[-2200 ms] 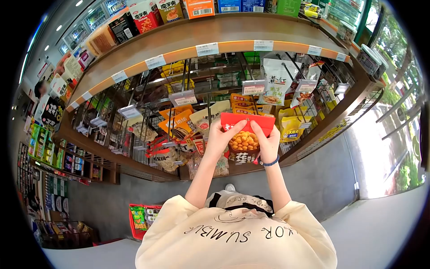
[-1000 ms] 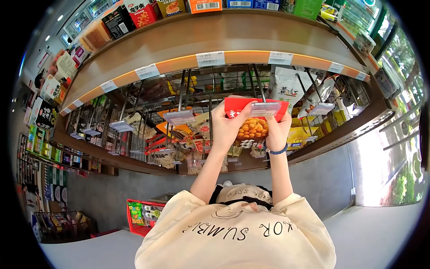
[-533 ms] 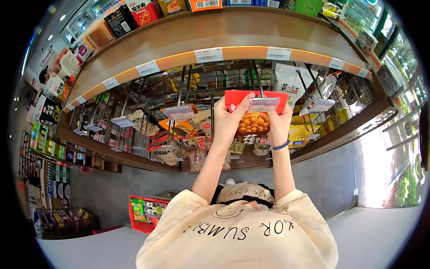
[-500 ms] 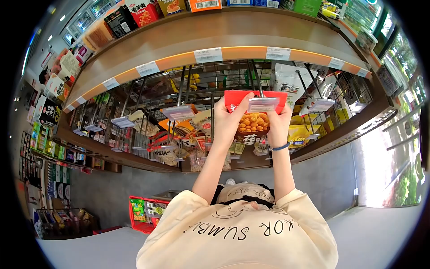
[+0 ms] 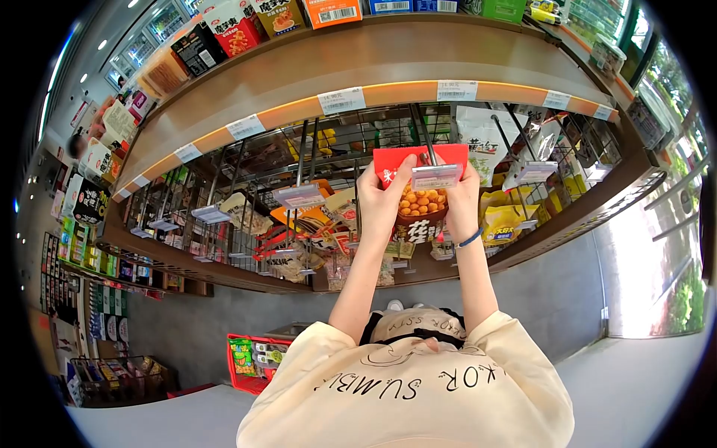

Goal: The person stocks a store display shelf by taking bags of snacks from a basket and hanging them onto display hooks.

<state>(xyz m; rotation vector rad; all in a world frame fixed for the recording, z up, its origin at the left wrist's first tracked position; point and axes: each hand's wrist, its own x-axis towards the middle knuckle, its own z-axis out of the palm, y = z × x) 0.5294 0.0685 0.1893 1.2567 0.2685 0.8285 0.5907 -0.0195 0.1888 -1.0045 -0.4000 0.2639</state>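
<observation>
Between my two hands is a red snack bag (image 5: pixel 423 213) with a picture of round golden nuts and white lettering. It is at a metal display hook (image 5: pixel 420 131), behind a clear price-tag holder (image 5: pixel 436 176). My left hand (image 5: pixel 384 190) grips the bag's left edge, thumb on the front near the top. My right hand (image 5: pixel 463 196) is closed on the right edge, with a blue band on that wrist. The fingers behind the bag are hidden. Whether the hook passes through the bag's top cannot be told.
A wooden shelf (image 5: pixel 358 56) with price labels runs above the hooks, with boxed snacks along its back. White pouches (image 5: pixel 482 138) and yellow bags (image 5: pixel 502 224) hang to the right, other bags to the left. A red basket (image 5: pixel 240 366) holding packages is at the lower left.
The view has shifted slightly. Both hands keep hold of the red snack bag at the hook, and its top now looks flatter.
</observation>
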